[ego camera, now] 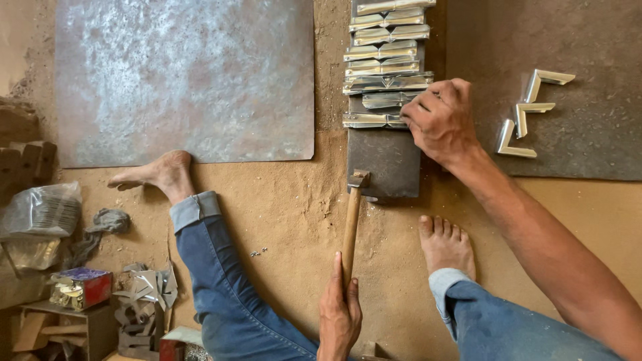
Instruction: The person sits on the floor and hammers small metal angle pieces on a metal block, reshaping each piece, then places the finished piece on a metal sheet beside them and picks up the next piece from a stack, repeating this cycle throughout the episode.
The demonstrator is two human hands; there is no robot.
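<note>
Hammer (352, 220): wooden shaft, small steel head, top-heavy and stiff, gripped low on the shaft by closed left hand (339, 311); right hand (439, 120), fingers curled, apparently pinching thin, light, sharp-edged brackets (384, 73) stacked just beyond its fingertips on a dark block (384, 160).

Two packages seen, both at far left on the floor clutter — a small cardboard box (81, 287), red sides with purple-blue top, open and filled with metal pieces; above it, a crumpled clear plastic bag (41, 212).
</note>
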